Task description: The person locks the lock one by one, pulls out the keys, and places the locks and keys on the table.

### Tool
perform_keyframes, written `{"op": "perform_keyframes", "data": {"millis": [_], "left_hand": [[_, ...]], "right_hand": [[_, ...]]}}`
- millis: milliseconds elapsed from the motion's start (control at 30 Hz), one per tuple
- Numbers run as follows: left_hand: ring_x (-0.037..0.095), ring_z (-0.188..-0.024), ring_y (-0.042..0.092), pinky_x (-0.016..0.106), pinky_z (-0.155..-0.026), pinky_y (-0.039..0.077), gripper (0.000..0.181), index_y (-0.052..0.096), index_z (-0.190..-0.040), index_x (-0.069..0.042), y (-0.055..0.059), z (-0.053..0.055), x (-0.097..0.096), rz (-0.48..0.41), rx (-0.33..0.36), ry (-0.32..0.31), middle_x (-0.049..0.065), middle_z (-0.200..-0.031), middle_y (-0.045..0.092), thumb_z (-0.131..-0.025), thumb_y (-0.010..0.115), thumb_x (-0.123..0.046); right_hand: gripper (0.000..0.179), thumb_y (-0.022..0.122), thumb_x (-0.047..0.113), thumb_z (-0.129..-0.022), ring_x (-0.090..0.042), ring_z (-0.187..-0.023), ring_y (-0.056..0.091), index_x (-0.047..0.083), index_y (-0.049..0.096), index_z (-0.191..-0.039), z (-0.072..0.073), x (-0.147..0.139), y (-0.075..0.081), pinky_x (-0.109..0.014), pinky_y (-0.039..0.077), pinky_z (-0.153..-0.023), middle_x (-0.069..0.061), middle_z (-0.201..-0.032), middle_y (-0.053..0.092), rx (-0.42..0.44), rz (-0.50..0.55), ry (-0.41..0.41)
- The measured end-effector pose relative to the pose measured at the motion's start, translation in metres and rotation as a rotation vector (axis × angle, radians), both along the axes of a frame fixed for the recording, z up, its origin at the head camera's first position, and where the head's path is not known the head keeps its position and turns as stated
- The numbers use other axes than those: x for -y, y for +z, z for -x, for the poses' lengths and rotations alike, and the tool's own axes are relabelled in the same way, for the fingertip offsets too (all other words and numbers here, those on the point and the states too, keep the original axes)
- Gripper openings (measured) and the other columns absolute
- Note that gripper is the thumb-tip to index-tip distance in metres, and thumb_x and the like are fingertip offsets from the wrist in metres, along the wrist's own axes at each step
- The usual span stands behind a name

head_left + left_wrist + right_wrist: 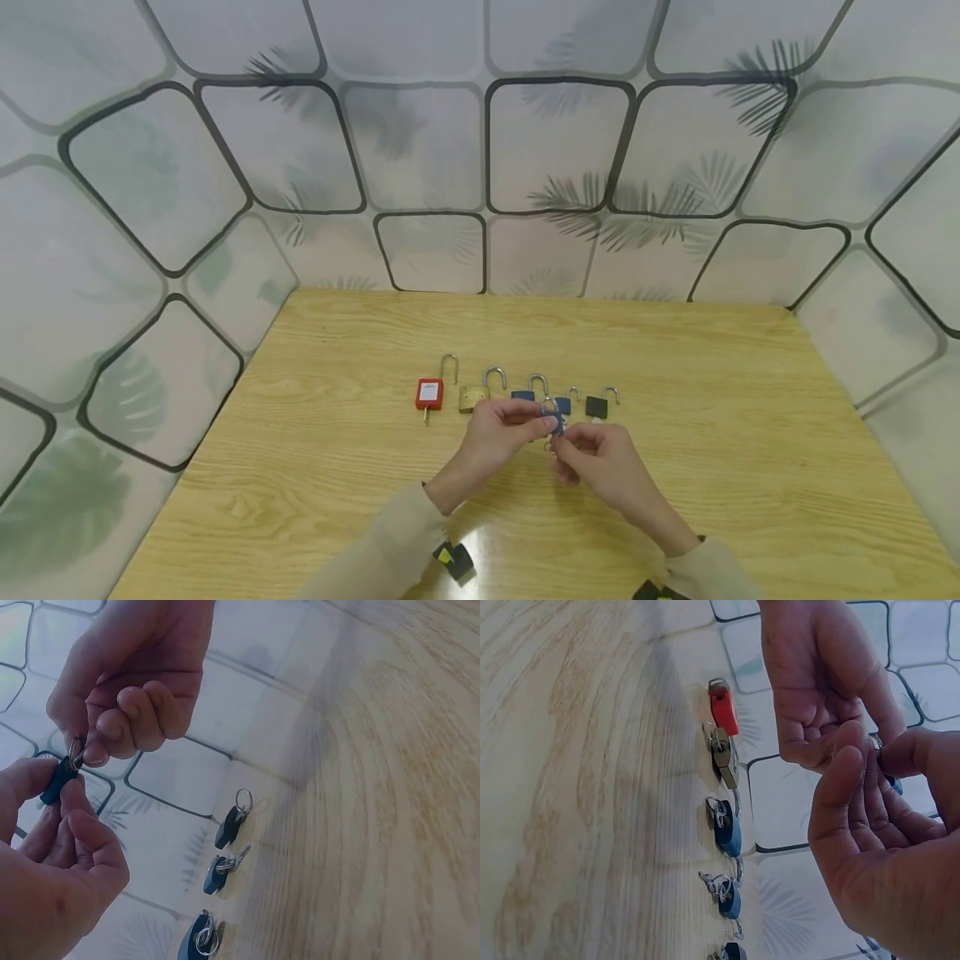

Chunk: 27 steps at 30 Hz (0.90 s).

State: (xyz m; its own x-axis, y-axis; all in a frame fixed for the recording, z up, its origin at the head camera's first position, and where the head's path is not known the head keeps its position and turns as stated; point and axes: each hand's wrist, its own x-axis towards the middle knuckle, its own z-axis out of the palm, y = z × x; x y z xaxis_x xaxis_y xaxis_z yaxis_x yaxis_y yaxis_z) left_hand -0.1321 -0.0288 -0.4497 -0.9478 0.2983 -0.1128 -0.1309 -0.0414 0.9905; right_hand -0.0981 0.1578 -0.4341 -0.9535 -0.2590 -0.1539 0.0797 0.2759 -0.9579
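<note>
My left hand (487, 440) holds a small blue padlock (60, 780) between thumb and fingers, raised over the table. Its metal shackle (551, 406) points upward; whether it is latched cannot be told. At the padlock's lower end, my right hand (609, 468) pinches the key, which its fingertips mostly hide; a key ring (75, 754) shows there in the left wrist view. Behind the hands lies a row of padlocks with raised shackles: red (430, 390), brass (472, 400), blue (522, 396), smaller blue (563, 407) and black (596, 407).
Keys with rings stick out of the padlocks in the row, such as the red one's key (427, 415). Everything lies on a wood-grain table (300, 467). Patterned cloth walls (427, 150) enclose its back and sides.
</note>
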Motion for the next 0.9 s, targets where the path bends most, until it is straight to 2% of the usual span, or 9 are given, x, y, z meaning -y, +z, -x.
{"op": "perform_keyframes", "data": {"millis": [267, 533, 700, 900], "left_hand": [[0.01, -0.094, 0.074, 0.029, -0.086, 0.061, 0.021, 0.076, -0.108, 0.0, -0.0011, -0.0012, -0.0016, -0.004, -0.003, 0.009, 0.013, -0.107, 0.079, -0.091, 0.078, -0.012], [0.007, -0.091, 0.074, 0.027, -0.084, 0.061, 0.025, 0.072, -0.111, 0.006, -0.0009, -0.0011, -0.0027, -0.057, -0.003, 0.027, 0.016, -0.11, 0.078, -0.09, 0.077, -0.007], [0.006, -0.092, 0.073, 0.028, -0.084, 0.061, 0.025, 0.071, -0.111, 0.006, -0.0001, -0.002, -0.0041, -0.098, 0.025, 0.037, 0.011, -0.107, 0.079, -0.09, 0.077, -0.006], [0.007, -0.09, 0.073, 0.03, -0.085, 0.062, 0.024, 0.071, -0.11, 0.006, 0.0006, -0.002, -0.0066, -0.128, 0.026, 0.05, 0.005, -0.101, 0.08, -0.09, 0.077, -0.006]], "right_hand": [[0.025, 0.065, 0.012, -0.099, -0.01, -0.062, 0.064, -0.012, 0.068, -0.099, -0.0005, -0.0016, 0.0036, -0.025, 0.058, -0.06, -0.017, -0.076, 0.07, -0.014, -0.012, 0.014], [0.019, 0.061, 0.007, -0.099, -0.009, -0.058, 0.059, -0.011, 0.067, -0.094, -0.0019, 0.0008, 0.0006, -0.024, 0.055, -0.057, -0.006, -0.07, 0.064, -0.012, -0.017, -0.024], [0.019, 0.061, 0.006, -0.099, -0.009, -0.056, 0.057, -0.011, 0.067, -0.092, -0.0017, 0.0011, 0.0003, -0.023, 0.053, -0.056, -0.005, -0.069, 0.063, 0.002, -0.014, -0.052], [0.021, 0.063, 0.007, -0.098, -0.009, -0.056, 0.057, -0.014, 0.065, -0.094, -0.0024, -0.0009, 0.0038, -0.023, 0.054, -0.056, -0.005, -0.068, 0.062, -0.005, 0.019, -0.058]]}}
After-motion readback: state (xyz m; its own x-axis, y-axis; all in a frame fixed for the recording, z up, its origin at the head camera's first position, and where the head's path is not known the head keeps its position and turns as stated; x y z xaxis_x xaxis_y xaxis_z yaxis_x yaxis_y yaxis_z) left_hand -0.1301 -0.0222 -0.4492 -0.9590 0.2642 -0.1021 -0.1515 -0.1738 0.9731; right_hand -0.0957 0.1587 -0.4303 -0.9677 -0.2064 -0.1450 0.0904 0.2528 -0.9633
